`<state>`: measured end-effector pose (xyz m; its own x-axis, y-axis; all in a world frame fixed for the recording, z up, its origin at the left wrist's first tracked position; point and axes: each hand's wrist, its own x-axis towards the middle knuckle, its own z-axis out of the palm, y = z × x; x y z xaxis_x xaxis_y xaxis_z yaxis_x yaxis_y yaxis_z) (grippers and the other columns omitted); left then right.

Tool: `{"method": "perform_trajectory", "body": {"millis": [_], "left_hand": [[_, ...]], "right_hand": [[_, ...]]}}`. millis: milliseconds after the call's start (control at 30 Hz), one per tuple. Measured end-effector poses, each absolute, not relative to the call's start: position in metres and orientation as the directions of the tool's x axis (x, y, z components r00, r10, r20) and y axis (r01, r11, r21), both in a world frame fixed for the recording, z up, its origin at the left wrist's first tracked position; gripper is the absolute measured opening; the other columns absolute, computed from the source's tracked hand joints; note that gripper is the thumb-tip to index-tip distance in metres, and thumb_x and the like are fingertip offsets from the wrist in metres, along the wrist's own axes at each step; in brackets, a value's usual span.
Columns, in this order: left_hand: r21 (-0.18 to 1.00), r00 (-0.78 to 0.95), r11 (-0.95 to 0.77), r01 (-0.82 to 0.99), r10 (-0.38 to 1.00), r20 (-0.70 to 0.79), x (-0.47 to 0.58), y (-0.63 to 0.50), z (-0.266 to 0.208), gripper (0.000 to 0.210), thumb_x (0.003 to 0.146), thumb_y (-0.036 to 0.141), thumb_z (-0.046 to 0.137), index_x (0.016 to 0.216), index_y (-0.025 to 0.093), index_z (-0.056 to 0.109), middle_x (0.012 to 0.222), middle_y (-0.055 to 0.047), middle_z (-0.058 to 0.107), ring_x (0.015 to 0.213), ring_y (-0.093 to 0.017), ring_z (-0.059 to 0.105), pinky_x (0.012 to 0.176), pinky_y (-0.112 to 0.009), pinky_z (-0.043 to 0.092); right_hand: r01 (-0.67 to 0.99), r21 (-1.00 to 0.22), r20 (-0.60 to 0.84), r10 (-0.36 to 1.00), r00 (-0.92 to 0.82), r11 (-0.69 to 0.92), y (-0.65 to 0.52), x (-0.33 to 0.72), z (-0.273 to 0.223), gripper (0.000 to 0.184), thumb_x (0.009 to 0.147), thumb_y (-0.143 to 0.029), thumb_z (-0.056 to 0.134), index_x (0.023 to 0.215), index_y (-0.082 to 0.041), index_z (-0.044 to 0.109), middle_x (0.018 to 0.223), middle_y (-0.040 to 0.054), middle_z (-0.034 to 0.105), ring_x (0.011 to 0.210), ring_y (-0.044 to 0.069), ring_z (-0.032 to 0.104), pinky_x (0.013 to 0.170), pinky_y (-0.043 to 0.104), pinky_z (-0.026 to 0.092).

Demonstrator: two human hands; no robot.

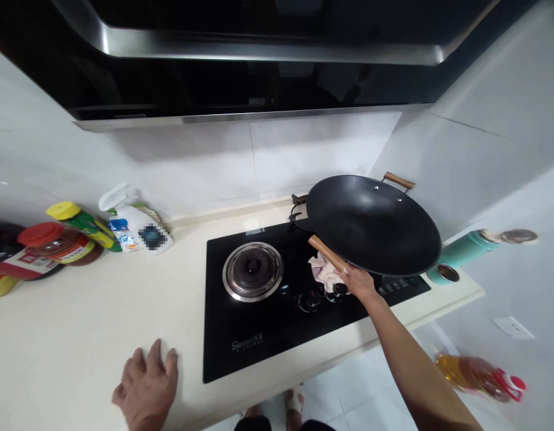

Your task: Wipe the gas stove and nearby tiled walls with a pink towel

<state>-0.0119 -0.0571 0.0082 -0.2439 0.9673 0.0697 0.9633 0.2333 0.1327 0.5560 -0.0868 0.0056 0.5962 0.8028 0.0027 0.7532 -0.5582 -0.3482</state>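
Note:
My right hand is closed on the near wooden handle of a black wok, gripping it at its right end. The wok sits tilted over the right side of a black gas cooktop. A crumpled pale pink cloth lies on the cooktop under that handle, against my fingers; whether they also hold it I cannot tell. A pot support shows partly behind the wok. My left hand rests on the pale countertop left of the cooktop, fingers spread, holding nothing.
The left burner is uncovered. A spray bottle, a green bottle and a red-lidded jar stand along the left wall. A range hood hangs above. At right are a teal bottle and an oil bottle.

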Motion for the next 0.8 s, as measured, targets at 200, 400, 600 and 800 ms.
{"method": "perform_trajectory", "body": {"millis": [200,400,600,800], "left_hand": [[0.128,-0.245,0.234,0.964,0.966,0.084,-0.014,-0.056,0.004,0.069,0.1,0.058,0.016,0.15,0.021,0.046,0.161,-0.02,0.035,0.152,-0.036,0.027,0.117,-0.061,0.027],[0.124,-0.25,0.239,0.963,0.964,0.085,-0.012,-0.055,0.004,0.073,0.099,0.06,0.009,0.15,0.021,0.046,0.16,-0.02,0.035,0.152,-0.036,0.027,0.117,-0.061,0.027],[0.14,-0.258,0.248,0.958,0.964,0.059,-0.006,-0.056,0.013,0.077,0.099,0.061,0.007,0.149,0.019,0.047,0.162,-0.021,0.034,0.152,-0.038,0.027,0.117,-0.063,0.026],[0.154,-0.273,0.262,0.953,0.96,0.056,-0.006,-0.054,0.011,0.076,0.099,0.061,0.009,0.149,0.019,0.047,0.163,-0.022,0.033,0.153,-0.038,0.026,0.118,-0.062,0.025]], "right_hand": [[0.717,-0.3,-0.001,0.752,0.659,-0.629,-0.127,0.548,-0.007,0.051,0.105,-0.044,0.043,0.149,-0.02,0.051,0.145,0.0168,0.057,0.115,0.026,0.068,0.091,0.035,0.053],[0.68,-0.279,0.045,0.698,0.715,-0.678,-0.177,0.549,-0.025,0.045,0.104,-0.049,0.043,0.136,-0.023,0.06,0.136,0.0131,0.059,0.106,0.026,0.07,0.08,0.037,0.056],[0.704,-0.374,0.097,0.73,0.677,-0.603,-0.212,0.506,-0.041,0.049,0.104,-0.05,0.032,0.136,-0.025,0.06,0.145,0.0132,0.055,0.109,0.029,0.069,0.078,0.041,0.058],[0.798,-0.549,0.083,0.934,0.348,-0.249,-0.221,0.429,-0.034,0.036,0.096,-0.043,0.049,0.124,-0.031,0.067,0.13,0.0085,0.065,0.105,0.027,0.068,0.09,0.041,0.057]]}}
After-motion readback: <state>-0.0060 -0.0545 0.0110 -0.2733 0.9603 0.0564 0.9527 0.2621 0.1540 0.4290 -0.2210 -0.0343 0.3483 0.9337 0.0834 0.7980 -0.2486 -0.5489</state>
